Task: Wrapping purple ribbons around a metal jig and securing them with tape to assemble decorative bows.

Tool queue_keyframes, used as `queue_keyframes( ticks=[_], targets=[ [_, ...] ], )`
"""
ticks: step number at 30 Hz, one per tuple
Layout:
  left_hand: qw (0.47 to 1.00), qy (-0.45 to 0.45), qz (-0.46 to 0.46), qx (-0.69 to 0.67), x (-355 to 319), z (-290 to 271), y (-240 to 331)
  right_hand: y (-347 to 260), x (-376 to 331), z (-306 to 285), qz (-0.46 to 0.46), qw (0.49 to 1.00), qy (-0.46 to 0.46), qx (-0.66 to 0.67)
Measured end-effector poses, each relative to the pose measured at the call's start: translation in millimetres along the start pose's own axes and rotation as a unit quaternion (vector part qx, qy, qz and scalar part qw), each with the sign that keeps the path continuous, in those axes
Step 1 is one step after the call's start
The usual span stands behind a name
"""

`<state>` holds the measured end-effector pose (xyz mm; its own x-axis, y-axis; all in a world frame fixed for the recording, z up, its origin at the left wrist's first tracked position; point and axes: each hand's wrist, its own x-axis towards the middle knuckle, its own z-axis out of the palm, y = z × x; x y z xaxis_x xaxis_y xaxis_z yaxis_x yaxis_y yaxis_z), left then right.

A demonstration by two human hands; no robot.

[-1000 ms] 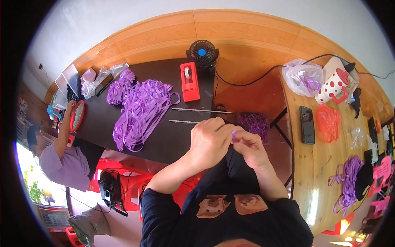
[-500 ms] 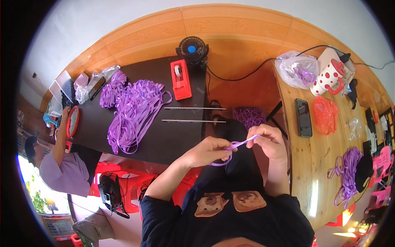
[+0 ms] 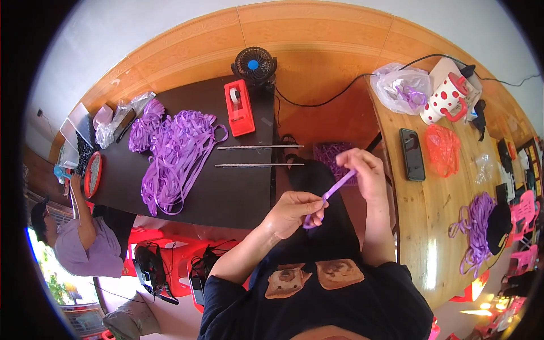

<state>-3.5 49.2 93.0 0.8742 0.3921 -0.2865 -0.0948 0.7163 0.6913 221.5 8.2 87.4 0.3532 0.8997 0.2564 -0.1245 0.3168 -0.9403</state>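
Observation:
A narrow purple ribbon point(image 3: 339, 186) stretches between my hands above my lap. My left hand point(image 3: 296, 214) pinches it between thumb and fingers, and a short loop hangs beneath that grip. At the ribbon's upper end is my right hand point(image 3: 367, 173), fingers curled, with the ribbon running into it; the exact hold is partly hidden by the hand. On the dark table to the left lies a big tangled heap of purple ribbons point(image 3: 178, 147). Two thin metal rods point(image 3: 260, 147) lie side by side, sticking out past that table's right edge.
A red tape dispenser point(image 3: 239, 110) and a small black fan point(image 3: 254, 64) are at the back. The wooden table on the right bears a phone point(image 3: 412, 154), a red plastic bag point(image 3: 442, 150), a dotted cup point(image 3: 445, 101) and more ribbons point(image 3: 479, 229). Another person point(image 3: 88, 243) sits at far left.
My right hand has risen and moved away from my left, drawing the ribbon out between them. The view has shifted slightly. At far left, the other person's arm has lowered a little.

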Motion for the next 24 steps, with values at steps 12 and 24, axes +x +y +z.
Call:
queue_keyframes(
  ticks=[12, 24],
  targets=[
    [0.975, 0.124, 0.106, 0.153, -6, -1, -17, 27, -34, 34, -0.285, 0.896, -0.083, -0.33],
    [0.985, 0.14, 0.085, -0.057, 31, -26, -50, 41, -12, 32, -0.353, 0.779, -0.057, -0.515]
  ],
)
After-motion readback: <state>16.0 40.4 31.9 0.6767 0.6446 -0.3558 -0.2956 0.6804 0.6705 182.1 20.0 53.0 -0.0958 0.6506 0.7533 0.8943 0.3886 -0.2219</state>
